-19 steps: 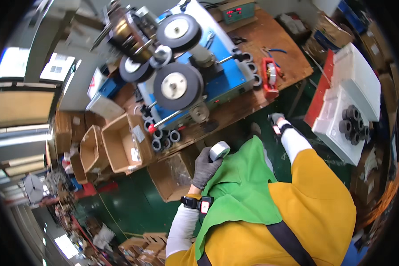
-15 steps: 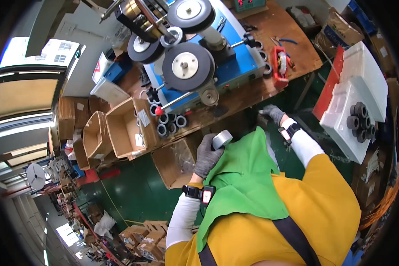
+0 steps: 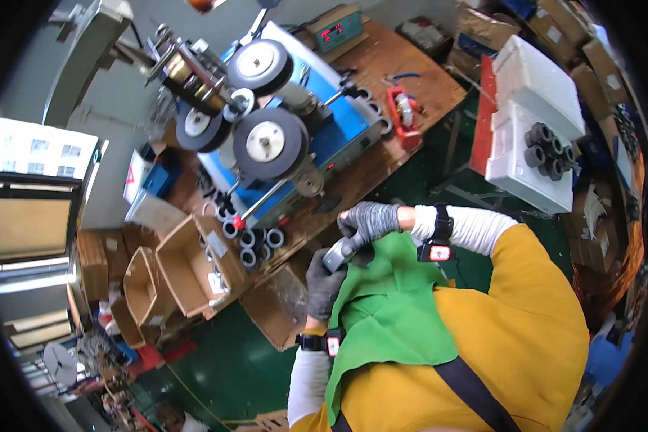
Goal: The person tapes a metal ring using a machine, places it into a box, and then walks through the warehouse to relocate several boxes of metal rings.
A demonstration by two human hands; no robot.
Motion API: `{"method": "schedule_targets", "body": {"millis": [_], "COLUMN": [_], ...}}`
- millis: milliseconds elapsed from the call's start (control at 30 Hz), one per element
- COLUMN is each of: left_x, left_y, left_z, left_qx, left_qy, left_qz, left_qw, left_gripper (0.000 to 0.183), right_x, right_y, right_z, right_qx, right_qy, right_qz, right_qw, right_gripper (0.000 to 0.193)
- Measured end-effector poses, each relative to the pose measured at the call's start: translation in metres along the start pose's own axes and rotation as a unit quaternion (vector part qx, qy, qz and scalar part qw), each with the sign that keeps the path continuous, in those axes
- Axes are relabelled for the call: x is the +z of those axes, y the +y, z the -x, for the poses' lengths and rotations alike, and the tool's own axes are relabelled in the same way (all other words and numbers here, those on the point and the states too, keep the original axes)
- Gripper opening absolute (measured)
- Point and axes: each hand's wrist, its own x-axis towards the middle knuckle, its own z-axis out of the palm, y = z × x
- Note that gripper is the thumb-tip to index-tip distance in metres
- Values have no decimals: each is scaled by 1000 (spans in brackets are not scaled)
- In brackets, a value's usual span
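In front of the green apron (image 3: 399, 302), a silver-grey ring (image 3: 338, 254) sits between my two gloved hands. My left hand (image 3: 325, 284) is closed around it from the left and below. My right hand (image 3: 371, 220) reaches over from the right, its fingers bent onto the ring's upper right side; some fingertips are hidden. Beyond my hands, on the wooden bench, stands a blue machine (image 3: 331, 137) with large dark wheels (image 3: 270, 144). Several grey rings (image 3: 249, 257) lie at the bench's near edge, left of my hands.
Open cardboard boxes (image 3: 167, 268) stand on the left, with another box (image 3: 277, 327) below the bench edge. A red tape dispenser (image 3: 403, 119) is at the bench's right end. Farther right, white foam boxes (image 3: 507, 144) carry a cluster of dark rings (image 3: 547, 151).
My right hand has come in from the far right to the silver-grey ring in my left hand. The view has shifted, and the ring is tilted differently.
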Motion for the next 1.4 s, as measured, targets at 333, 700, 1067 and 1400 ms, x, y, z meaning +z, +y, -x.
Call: {"method": "schedule_targets", "body": {"millis": [333,700,1067,1400], "left_x": [20,77,104,101], "left_y": [68,103,102,82], "left_z": [-36,-102,-124,-103], "left_qx": [0,-41,-81,-112], "left_qy": [42,47,9,125], "left_qz": [97,121,151,194], "left_qw": [994,991,985,967], "left_gripper": [40,43,44,52], "right_x": [-4,-66,-153,-212], "right_y": [198,290,260,287], "right_z": [31,14,37,-112], "right_qx": [175,358,261,211], "right_qy": [127,332,43,47], "right_qz": [-51,-104,-127,419], "right_qw": [975,866,956,882], "right_gripper": [29,49,31,27]}}
